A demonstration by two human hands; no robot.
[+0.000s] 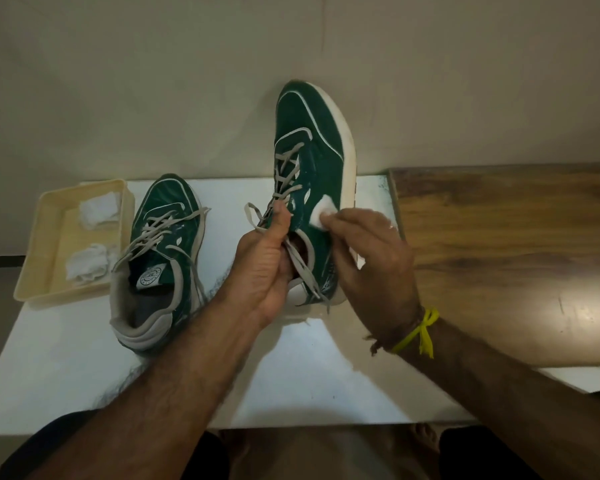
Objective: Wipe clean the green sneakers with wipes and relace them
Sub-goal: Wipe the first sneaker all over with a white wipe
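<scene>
Two green sneakers with grey laces are in view. One sneaker point(163, 258) rests on the white table point(84, 368), toe pointing away. The other sneaker point(312, 143) is lifted above the table with its toe up and away. My left hand point(264, 268) grips it at the collar, thumb on the tongue by the laces. My right hand point(368, 251) presses a white wipe point(321, 211) against the green side panel near the white sole.
A cream plastic tray point(42, 244) at the table's left holds two crumpled white wipes point(85, 266). A wooden surface point(506, 251) adjoins the table on the right. A plain wall stands behind. My knees show below the front edge.
</scene>
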